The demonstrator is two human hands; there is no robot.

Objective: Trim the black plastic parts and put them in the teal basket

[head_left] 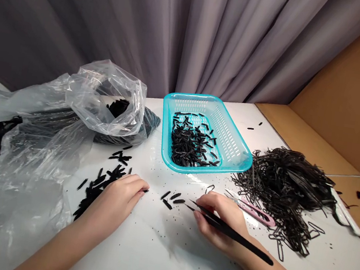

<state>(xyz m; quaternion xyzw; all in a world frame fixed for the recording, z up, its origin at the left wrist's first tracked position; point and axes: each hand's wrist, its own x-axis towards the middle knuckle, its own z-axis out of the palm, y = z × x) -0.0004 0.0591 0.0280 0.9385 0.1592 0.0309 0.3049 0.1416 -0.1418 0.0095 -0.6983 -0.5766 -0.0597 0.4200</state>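
Black tweezers (233, 233) lie in the grip of my right hand (218, 217), their two tips apart and pointing left. Just beyond the tips are a few small black strips (174, 198) on the white table. My left hand (127, 192) is closed in a pinch, and the dark end of a black strip (146, 190) shows at its fingertips. A pile of similar black strips (89, 196) lies beside and partly behind that hand. Farther back, a blue plastic basket (246, 164) holds many more of them.
Tangled thin black loops (291, 183) are heaped at the right, with a pink-handled tool (258, 213) at their near side. Clear plastic bags (101, 118) with black pieces inside spread over the left. Grey curtains (201, 34) hang behind; brown board (352, 88) stands right.
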